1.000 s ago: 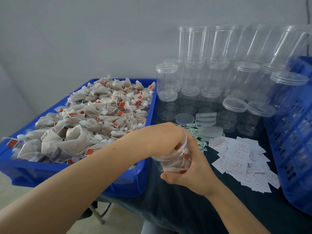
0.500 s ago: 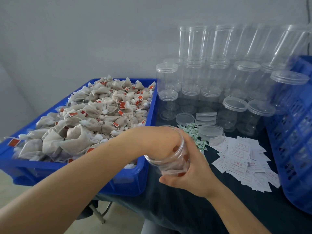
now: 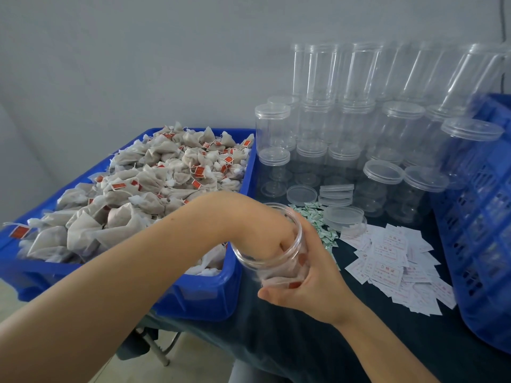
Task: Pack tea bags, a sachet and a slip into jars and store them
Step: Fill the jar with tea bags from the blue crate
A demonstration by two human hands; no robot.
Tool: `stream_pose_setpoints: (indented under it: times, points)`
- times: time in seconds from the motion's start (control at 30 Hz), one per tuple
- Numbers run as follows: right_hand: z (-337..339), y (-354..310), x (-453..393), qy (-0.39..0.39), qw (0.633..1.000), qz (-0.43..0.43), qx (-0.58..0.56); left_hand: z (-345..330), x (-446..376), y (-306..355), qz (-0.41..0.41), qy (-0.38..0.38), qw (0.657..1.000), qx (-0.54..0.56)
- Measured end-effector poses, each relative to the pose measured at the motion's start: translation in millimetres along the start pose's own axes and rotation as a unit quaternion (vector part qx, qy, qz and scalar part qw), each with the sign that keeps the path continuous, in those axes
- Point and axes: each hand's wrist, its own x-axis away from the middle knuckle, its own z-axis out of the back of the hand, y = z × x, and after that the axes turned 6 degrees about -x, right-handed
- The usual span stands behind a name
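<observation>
Tea bags pushed deeper into the tilted jar.
Right hand [image 3: 307, 283] gripped the clear jar [image 3: 272, 254], now tipped further toward 9 o'clock than a second ago; left hand [image 3: 272, 239] was inside, grip hidden. Sachets [image 3: 318, 222] and slips [image 3: 392, 252] at 3 o'clock, untouched.

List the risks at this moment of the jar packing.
1. The left hand is wedged inside the open jar that the right hand grips; pulling out may drag tea bags along.
2. The jar is held tilted off the table, so it could slip.
3. Pressing down might tear the bags inside.
</observation>
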Motion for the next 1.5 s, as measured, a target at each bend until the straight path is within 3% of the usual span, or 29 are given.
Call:
stream_pose_setpoints:
  times: [0.17, 0.3, 0.4, 0.83, 1.03, 1.37, 1.5]
  points:
    - [1.6, 4.2, 1.4, -0.002, 1.000, -0.006, -0.001, 9.5, 18.9, -27.7, -0.029, 0.069, 0.991, 0.109]
    - [2.6, 8.4, 3.6, 0.004, 1.000, -0.013, 0.005, 5.3, 44.0, -69.3, 0.040, 0.181, 0.959, 0.213]
    - [3.0, 11.0, 5.1, 0.002, 1.000, -0.029, 0.002, -11.4, 50.2, -95.7, 0.102, 0.228, 0.945, 0.212]
    - [0.3, 12.2, 4.1, -0.008, 0.999, -0.038, -0.005, -87.8, 14.2, -113.1, 0.224, 0.069, 0.969, 0.077]
    - [0.3, 12.3, 5.3, -0.007, 0.999, -0.041, -0.004, -101.1, 3.0, -113.0, 0.269, 0.086, 0.959, 0.003]
    - [-0.3, 11.4, 6.5, -0.026, 0.999, -0.038, 0.001, -108.0, -13.4, -123.2, 0.287, 0.040, 0.956, -0.041]
    - [4.7, 13.6, 11.2, -0.024, 0.999, -0.040, 0.015, -111.5, -15.3, -126.2, 0.289, 0.068, 0.953, -0.059]
